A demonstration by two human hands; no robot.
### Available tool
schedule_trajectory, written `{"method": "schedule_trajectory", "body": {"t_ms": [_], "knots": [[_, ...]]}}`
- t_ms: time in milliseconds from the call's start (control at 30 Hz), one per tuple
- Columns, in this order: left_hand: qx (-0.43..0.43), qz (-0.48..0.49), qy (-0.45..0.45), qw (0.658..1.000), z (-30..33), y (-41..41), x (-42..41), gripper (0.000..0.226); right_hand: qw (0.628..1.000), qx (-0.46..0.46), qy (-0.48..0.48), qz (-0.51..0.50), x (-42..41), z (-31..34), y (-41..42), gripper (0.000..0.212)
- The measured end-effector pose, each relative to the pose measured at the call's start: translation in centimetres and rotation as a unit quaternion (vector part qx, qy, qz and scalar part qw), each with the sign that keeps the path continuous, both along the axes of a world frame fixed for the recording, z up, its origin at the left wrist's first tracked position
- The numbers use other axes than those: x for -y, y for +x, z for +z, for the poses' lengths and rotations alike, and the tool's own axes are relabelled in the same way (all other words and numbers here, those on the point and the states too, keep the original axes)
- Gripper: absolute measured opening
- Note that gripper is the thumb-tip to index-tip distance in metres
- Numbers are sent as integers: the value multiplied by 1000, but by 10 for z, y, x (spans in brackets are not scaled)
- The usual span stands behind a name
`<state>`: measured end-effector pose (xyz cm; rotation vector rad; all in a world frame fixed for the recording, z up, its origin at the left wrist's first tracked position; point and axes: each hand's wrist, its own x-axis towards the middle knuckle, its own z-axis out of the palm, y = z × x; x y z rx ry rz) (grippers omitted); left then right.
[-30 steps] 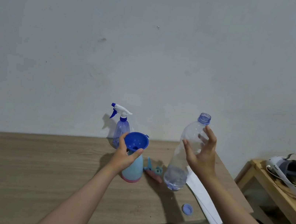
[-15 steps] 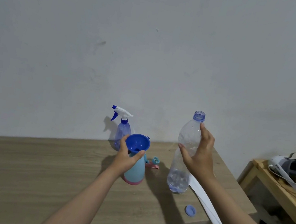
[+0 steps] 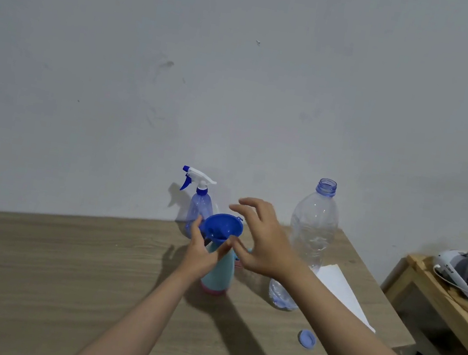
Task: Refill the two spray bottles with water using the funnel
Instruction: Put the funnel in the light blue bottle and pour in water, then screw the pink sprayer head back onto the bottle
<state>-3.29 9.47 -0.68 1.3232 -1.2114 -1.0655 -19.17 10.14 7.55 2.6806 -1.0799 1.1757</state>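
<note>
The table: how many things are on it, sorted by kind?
Spray bottles: 2, purple spray bottle and light blue bottle
Funnel: 1
Clear water bottle: 1
Bottle cap: 1
White paper: 1
Total: 6; something small behind the hands is hidden.

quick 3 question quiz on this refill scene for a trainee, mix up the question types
1. True or false: the right hand grips the clear water bottle.
2. Where does the blue funnel sit? A) flat on the table B) in the neck of the light blue bottle C) on the purple spray bottle
3. Fill in: the water bottle's loose cap lies on the ____.

Key
1. False: it hovers open near the funnel, and the bottle stands alone, uncapped.
2. B, with the left hand holding it at the neck.
3. table, near its front edge.
</note>
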Motion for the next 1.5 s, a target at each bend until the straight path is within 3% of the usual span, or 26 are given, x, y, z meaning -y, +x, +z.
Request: {"method": "schedule_trajectory", "body": {"t_ms": [133, 233, 333, 467, 600, 700, 800, 933, 1133, 1367, 1500], "knots": [[-7, -3, 18, 1000, -15, 2, 1, 103, 970, -128, 203, -50, 30, 16, 31, 85], [53, 5, 70, 996, -22, -1, 0, 83, 926, -256, 263, -92, 53, 20, 47, 102], [120, 21, 75, 990, -27, -1, -2, 61, 892, -289, 338, -86, 65, 18, 56, 99], [173, 20, 68, 982, -25, 2, -5, 51, 894, -288, 338, -57, 63, 19, 57, 88], [188, 26, 64, 980, -28, 19, -10, 54, 926, -189, 326, -34, 49, 23, 40, 75], [199, 33, 63, 977, -38, 36, -14, 62, 942, -18, 335, -6, 30, 7, 20, 56], [203, 58, 46, 976, -43, 47, -18, 64, 922, 149, 356, -19, 10, -40, 5, 53], [200, 66, 33, 977, -44, 53, -23, 63, 888, 251, 377, -76, -23, -110, -11, 57], [193, 72, 33, 978, -54, 55, -22, 61, 903, 255, 299, -172, -74, -160, -30, 59], [201, 73, 31, 976, -55, 55, -26, 61, 895, 247, 312, -200, -89, -200, -36, 66], [200, 76, 20, 977, -57, 55, -26, 61, 928, 225, 198, -220, -92, -189, -26, 67]]}}
